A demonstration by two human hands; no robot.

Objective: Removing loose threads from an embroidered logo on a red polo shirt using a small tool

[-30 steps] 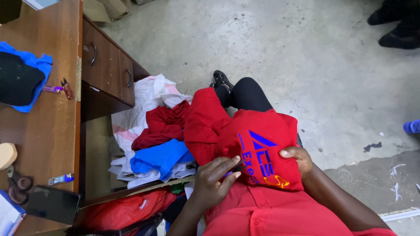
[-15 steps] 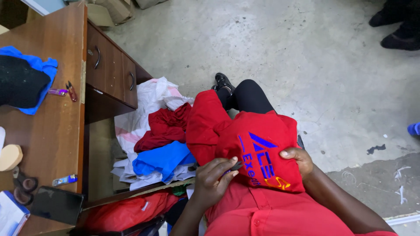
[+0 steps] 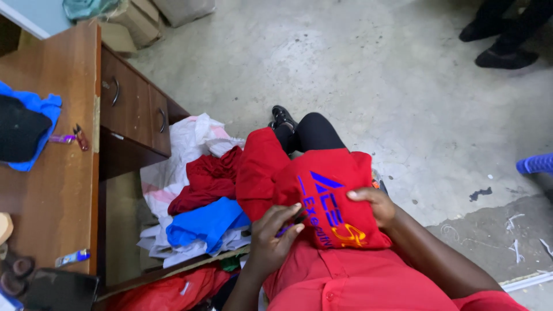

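Two hands on one red garment [image 3: 322, 201], which lies bunched on my lap with blue and orange printed lettering facing up. My left hand [image 3: 275, 239] rests on its near edge, fingers curled and pinching at the cloth beside the print; something small and dark seems to sit under the fingertips, too small to tell what. My right hand [image 3: 373, 206] closes over the right side of the fold, thumb on top, holding it steady. Part of the same red cloth spills off toward my knee. As I judge it, the piece is gathered into a rough bundle, print exposed, not yet flat or squared, so the handling looks about midway. To my left, on the floor, a heap of cloth [image 3: 199, 198]: dark red, bright blue, and white sheets underneath, all loose and unsorted. More red fabric [image 3: 167, 291] shows lower down beneath the counter edge. The wooden counter [image 3: 63, 196] stands just beside the heap, its drawers [image 3: 135, 112] shut, carrying a blue cloth [image 3: 40, 106] with a black item [image 3: 20, 129] on it, and a few small objects near the edge. Another person's dark shoes [image 3: 498, 46] stand well apart on the concrete floor [image 3: 357, 69].
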